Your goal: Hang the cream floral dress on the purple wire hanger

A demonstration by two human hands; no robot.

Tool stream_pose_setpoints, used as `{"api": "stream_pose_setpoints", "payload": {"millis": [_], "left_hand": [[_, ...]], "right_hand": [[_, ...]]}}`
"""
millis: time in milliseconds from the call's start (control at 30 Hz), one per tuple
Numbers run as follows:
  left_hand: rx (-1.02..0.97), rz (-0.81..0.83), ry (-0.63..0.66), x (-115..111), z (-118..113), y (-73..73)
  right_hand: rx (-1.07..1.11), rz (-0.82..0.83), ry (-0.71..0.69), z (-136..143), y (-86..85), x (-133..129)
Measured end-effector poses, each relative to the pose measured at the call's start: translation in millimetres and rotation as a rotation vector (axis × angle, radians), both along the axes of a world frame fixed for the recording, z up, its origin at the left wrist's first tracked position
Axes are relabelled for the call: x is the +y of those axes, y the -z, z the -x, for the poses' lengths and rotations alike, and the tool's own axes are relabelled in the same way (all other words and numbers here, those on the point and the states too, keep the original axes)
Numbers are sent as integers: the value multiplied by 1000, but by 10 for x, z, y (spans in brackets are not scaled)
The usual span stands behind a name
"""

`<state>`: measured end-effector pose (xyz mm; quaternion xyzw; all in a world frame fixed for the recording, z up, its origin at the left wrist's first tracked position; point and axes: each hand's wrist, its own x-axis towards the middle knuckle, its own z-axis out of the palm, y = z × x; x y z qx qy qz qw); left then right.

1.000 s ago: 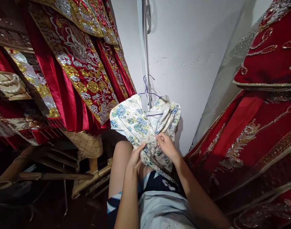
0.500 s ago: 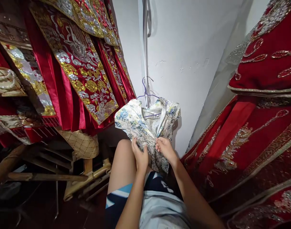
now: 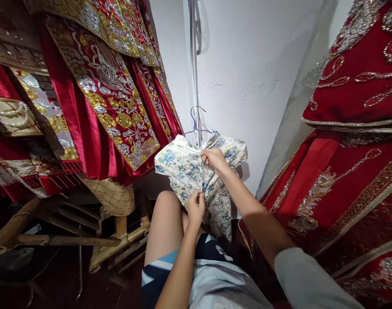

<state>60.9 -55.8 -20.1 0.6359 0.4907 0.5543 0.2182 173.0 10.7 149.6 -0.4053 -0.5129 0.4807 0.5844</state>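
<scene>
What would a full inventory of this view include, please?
floral garment: one, white and blue, centre
hanger: one, purple, in its neckline
pole: one, silvery, upper centre
wall: one, white, behind
embroidered garments: several, red, both sides
quilted cloth: one, gold, left
bamboo furniture: some, tan, lower left
shorts: one pair, navy and blue, lap
shirt: one, pale, bottom
left fingers: one hand, bare, pinching garment's front
right fingers: one hand, bare, pinching higher
left leg: one, bare, centre

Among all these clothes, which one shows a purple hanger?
The floral top, with the left hand and right hand pinching its front. The hanger pokes from its neck; the red garments either side show none.
</scene>
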Motion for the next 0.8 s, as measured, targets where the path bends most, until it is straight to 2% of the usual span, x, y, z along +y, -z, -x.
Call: {"api": "stream_pose_setpoints", "payload": {"millis": [67, 133, 233, 300, 333, 400, 500, 600, 700, 800], "left_hand": [[18, 6, 5, 24, 21, 37], [37, 16, 18, 31, 50, 93], [55, 28, 55, 35, 134, 132], [61, 28, 93, 63, 217, 38], [59, 19, 109, 89, 262, -65], [46, -31, 108, 166, 346, -379], [48, -258, 27, 336, 424, -1010], [108, -387, 48, 537, 412, -1565], [287, -418, 105, 670, 332, -1882], [329, -470, 68, 703, 305, -2026]], "right_hand": [[36, -2, 21, 55, -261, 162], [66, -16, 48, 98, -425, 235], [79, -45, 60, 113, -490, 213], [63, -63, 45, 94, -448, 162], [51, -72, 35, 79, -416, 139], [23, -89, 18, 50, -348, 101], [-34, -106, -8, 22, -289, 58], [-105, -134, -28, 13, -294, 31], [-175, -174, -5, 6, -279, 73], [-236, -210, 81, -6, -134, 174]]}}
